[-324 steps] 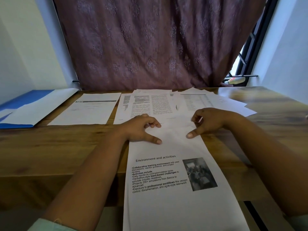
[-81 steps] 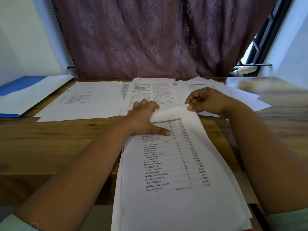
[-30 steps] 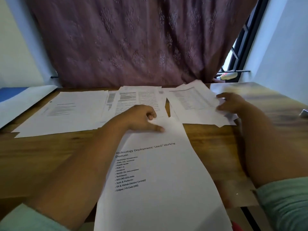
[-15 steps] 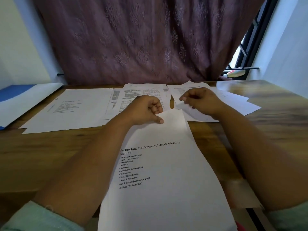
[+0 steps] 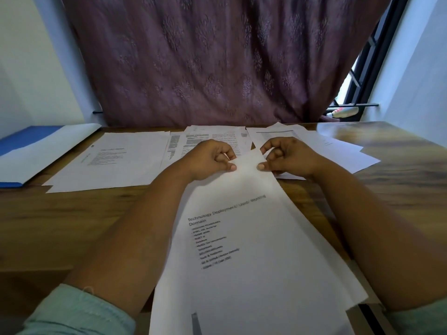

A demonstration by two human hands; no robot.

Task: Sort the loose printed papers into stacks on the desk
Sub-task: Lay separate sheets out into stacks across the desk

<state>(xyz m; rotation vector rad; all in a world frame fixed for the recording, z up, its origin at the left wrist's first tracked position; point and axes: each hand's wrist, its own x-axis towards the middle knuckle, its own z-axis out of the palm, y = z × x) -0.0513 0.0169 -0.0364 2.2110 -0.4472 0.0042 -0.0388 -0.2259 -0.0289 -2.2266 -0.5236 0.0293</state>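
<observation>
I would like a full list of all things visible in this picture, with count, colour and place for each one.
top sheet: one, white with black print, nearest pile, hanging over the desk's near edge
left stack: one, white, far left of desk
middle stack: one, white with dense print, far centre, partly behind the left hand
right stack: one, white, loosely fanned, far right
folder: one, blue with a white sheet over it, left edge
desk: one, brown wood
curtain: one, dull purple, behind desk
window frame: one, black, upper right
left hand: one, holds the top sheet's far edge
right hand: one, pinches the same edge
sleeves: two, pale green, bottom corners
</observation>
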